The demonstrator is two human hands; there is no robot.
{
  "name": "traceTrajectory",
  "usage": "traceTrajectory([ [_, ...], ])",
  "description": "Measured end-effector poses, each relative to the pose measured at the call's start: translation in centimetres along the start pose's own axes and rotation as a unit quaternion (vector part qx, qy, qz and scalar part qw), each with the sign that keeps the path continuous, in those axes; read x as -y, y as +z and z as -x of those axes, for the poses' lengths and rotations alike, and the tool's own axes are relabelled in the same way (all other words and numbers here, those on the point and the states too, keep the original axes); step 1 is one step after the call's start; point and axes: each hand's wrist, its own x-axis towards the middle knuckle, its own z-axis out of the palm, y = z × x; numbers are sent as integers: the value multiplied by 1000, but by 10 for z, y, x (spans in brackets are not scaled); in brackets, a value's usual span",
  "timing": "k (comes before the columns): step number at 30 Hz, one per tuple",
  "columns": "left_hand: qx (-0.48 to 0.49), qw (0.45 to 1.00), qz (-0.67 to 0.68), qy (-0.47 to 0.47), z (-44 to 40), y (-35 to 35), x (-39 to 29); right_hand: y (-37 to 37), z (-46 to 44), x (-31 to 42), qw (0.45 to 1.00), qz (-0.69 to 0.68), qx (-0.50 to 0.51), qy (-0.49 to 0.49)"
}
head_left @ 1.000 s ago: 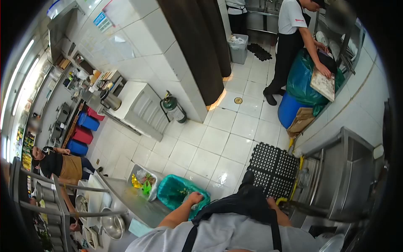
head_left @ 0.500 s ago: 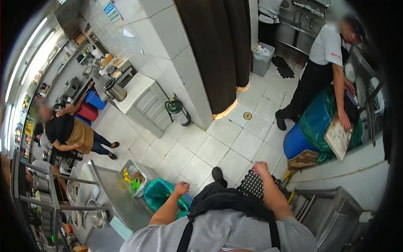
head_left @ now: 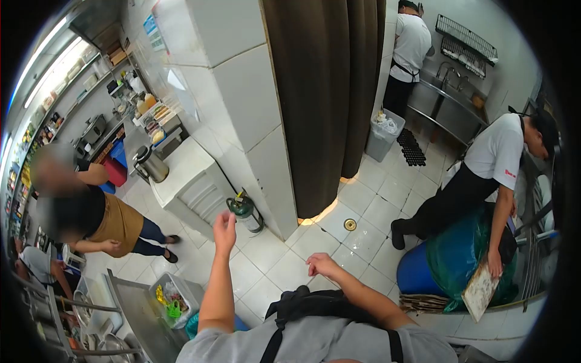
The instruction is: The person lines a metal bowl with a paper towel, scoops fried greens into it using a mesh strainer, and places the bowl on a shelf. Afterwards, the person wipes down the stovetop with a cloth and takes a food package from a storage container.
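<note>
My left hand (head_left: 224, 231) is raised in front of the fire extinguisher (head_left: 243, 209), its fingers loosely extended with nothing in them. My right hand (head_left: 322, 266) hangs over the white floor tiles (head_left: 272, 263), above my dark apron (head_left: 321, 305). Its fingers are loosely bent and apart, and it holds nothing. Left of my left forearm, a grey bin (head_left: 196, 294) contains a bright green item and a yellow one. Part of a green-lined bin (head_left: 192, 325) shows behind that forearm.
A person in a tan apron (head_left: 121, 227) stands at left. At right, another person (head_left: 496, 151) leans over a blue barrel (head_left: 414, 269), one hand on a stained board (head_left: 482, 290). A third person (head_left: 413, 42) stands by the sink (head_left: 445, 106). A brown curtain (head_left: 315, 109) hangs mid-view.
The view has moved forward toward the curtain. My left hand has risen and moved left; my right hand has come inward. The floor mat has left view, and the person in the tan apron appears closer.
</note>
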Motion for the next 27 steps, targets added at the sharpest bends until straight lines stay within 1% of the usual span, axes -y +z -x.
traceTrajectory([
  [2, -61, 995, -4, 79, -52, 15, -63, -23, -28, 15, 995, -95, -22, -26],
  [4, -83, 984, 12, 157, -102, 27, -115, -41, -50, 53, 994, -82, -62, -33],
  [6, -144, 964, -16, 224, -141, 40, -159, -56, -76, 93, 987, -65, -116, -90],
  [7, -148, 963, -19, 224, -157, 49, -175, -69, -98, 111, 988, -64, -111, -91],
  [9, -237, 928, 12, 285, -184, 72, -198, -88, -143, 147, 961, -12, -171, -217],
  [10, -269, 911, 19, 311, -202, 90, -191, -95, -160, 167, 962, -13, -163, -218],
  [11, -275, 909, 13, 313, -213, 105, -183, -103, -175, 194, 958, -20, -153, -240],
  [13, -414, 874, -106, 232, -218, 123, -172, -120, -203, 238, 955, -32, -134, -263],
  [14, -420, 869, -111, 238, -221, 127, -177, -129, -219, 261, 967, 22, -51, -249],
  [15, -429, 869, -110, 221, -221, 130, -180, -138, -236, 283, 969, 81, 34, -230],
  [16, -440, 869, -109, 198, -216, 133, -180, -147, -254, 303, 961, 129, 114, -217],
  [17, -452, 864, -114, 191, -216, 136, -180, -158, -248, 333, 964, 125, 138, -189],
  [18, -445, 866, -92, 211, -218, 136, -179, -168, -243, 366, 965, 123, 162, -163],
  [19, -437, 866, -72, 231, -219, 134, -179, -183, -263, 386, 961, -43, 139, -234],
  [20, -450, 860, -76, 228, -221, 134, -181, -200, -279, 407, 926, -287, 95, -224],
  [21, -453, 857, -91, 230, -221, 136, -182, -218, -287, 429, 892, -378, 94, -229],
  [22, -453, 855, -108, 228, -215, 138, -181, -225, -273, 451, 871, -399, 109, -264],
  [23, -461, 853, -112, 217, -210, 138, -174, -221, -243, 474, 865, -353, 129, -334],
  [25, -475, 851, -104, 197, -214, 139, -162, -225, -243, 499, 858, -304, 264, -321],
  [26, -483, 847, -96, 201, -218, 143, -167, -227, -246, 513, 858, -303, 270, -314],
  [27, -489, 843, -101, 198, -216, 144, -167, -227, -246, 525, 859, -275, 277, -332],
])
